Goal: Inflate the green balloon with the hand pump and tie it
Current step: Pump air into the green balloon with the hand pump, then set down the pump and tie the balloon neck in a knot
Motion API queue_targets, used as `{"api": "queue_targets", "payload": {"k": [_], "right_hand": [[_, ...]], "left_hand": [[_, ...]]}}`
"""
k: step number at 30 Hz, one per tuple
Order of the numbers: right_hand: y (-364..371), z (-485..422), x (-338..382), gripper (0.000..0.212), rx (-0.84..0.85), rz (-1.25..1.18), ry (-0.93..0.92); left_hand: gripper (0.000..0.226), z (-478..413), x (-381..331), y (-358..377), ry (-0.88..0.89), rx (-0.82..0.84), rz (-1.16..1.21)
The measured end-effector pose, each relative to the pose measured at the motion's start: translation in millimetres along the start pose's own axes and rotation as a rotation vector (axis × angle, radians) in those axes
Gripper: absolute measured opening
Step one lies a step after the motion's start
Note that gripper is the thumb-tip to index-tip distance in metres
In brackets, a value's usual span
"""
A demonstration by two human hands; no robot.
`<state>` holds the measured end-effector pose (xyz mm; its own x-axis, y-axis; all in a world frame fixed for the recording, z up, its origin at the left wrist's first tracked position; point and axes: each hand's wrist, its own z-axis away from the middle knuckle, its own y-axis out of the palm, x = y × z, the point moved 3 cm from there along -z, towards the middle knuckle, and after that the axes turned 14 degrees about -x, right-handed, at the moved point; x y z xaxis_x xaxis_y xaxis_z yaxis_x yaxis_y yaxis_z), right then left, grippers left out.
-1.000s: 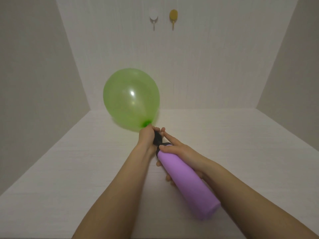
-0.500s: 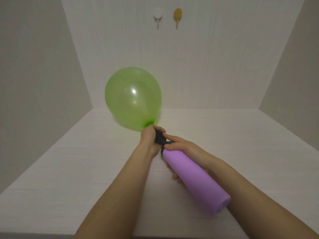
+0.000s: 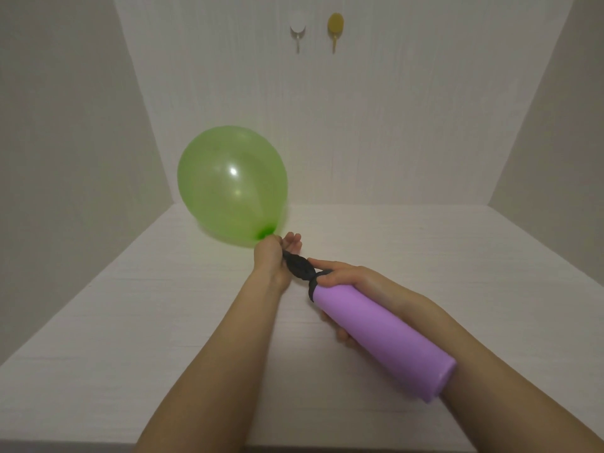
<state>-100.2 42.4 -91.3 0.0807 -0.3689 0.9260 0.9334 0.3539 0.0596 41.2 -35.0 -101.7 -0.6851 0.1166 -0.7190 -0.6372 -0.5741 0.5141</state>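
Already round and taut, the green balloon [image 3: 232, 188] sits at the far left of the working area. Its body rises in front of the back wall [image 3: 392, 125] and its dark green neck is turned down toward the near right, into the left hand [image 3: 273, 256]. That hand's fingers are curled round the neck where it meets the black nozzle [image 3: 299, 266] of the hand pump [image 3: 382, 335], pinching the two together; the lip itself is hidden inside the grip. Whether the balloon's underside touches the tabletop [image 3: 130, 322] I cannot tell, since its lower edge is blurred. The right hand [image 3: 346, 276] is wrapped round the far end of the pump's purple barrel, just behind the nozzle, with the thumb on top and fingertips showing beneath. The pump's long axis runs diagonally from near right to far left, so nozzle, neck and balloon lie nearly in one line. The balloon is beyond both hands, and the left hand is the nearer one, touching it. Judging by its size, the inflating looks about done, so the coming step is likely to draw the neck off along that same line with the left-hand pinch kept tight, or air will escape. Room is good: the tabletop stretches well out to the left, right and near side of the hands. The side walls [image 3: 65, 125] stand well apart, and a white hook [image 3: 298, 27] and a yellow hook [image 3: 335, 26] hang high on the back wall.
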Motion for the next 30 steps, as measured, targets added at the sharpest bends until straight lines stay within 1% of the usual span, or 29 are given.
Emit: {"api": "queue_targets", "payload": {"k": [2, 6, 9, 11, 15, 17, 19, 22, 23, 24, 27, 30], "right_hand": [[0.5, 0.8, 0.3, 0.055, 0.004, -0.002, 0.009], [1.7, 7.4, 4.6, 0.035, 0.007, -0.027, -0.008], [1.7, 10.3, 7.1, 0.034, -0.012, -0.028, -0.009], [0.3, 11.5, 8.8, 0.036, -0.057, -0.013, -0.016], [-6.0, 13.9, 9.5, 0.038, -0.175, 0.036, -0.007], [-7.3, 13.9, 8.7, 0.042, -0.218, 0.059, -0.007], [-8.3, 13.1, 10.1, 0.044, -0.298, 0.084, -0.038], [-12.4, 11.1, 14.2, 0.042, -0.452, 0.109, -0.107], [-13.8, 9.6, 15.1, 0.041, -0.481, 0.095, -0.118], [-15.7, 8.5, 15.5, 0.04, -0.503, 0.072, -0.125], [-20.3, 1.1, 16.2, 0.04, -0.536, 0.01, -0.124], [-26.5, -9.6, 17.8, 0.036, -0.58, 0.069, -0.144]], "left_hand": [[0.032, 0.2, 0.4, 0.5, 0.033, -0.007, -0.026], [0.031, -2.5, 0.2, 0.6, 0.077, -0.039, -0.051], [0.031, -1.2, -0.9, 2.1, 0.058, -0.046, -0.004], [0.029, -0.2, -2.5, 2.2, 0.052, -0.055, 0.048], [0.03, -0.7, -7.2, 1.2, 0.096, -0.085, 0.103], [0.029, 0.9, -6.7, 1.6, 0.106, -0.077, 0.079], [0.025, 2.7, -5.4, 3.1, 0.125, -0.062, 0.048], [0.034, 7.6, -0.6, 5.9, 0.123, -0.032, 0.01], [0.032, 9.0, 1.4, 6.7, 0.115, -0.012, -0.002], [0.028, 11.5, 3.9, 9.1, 0.098, 0.013, -0.021], [0.032, 15.8, 8.5, 12.2, 0.085, 0.038, -0.055], [0.031, 17.3, 11.1, 10.9, 0.076, 0.045, -0.068]]}}
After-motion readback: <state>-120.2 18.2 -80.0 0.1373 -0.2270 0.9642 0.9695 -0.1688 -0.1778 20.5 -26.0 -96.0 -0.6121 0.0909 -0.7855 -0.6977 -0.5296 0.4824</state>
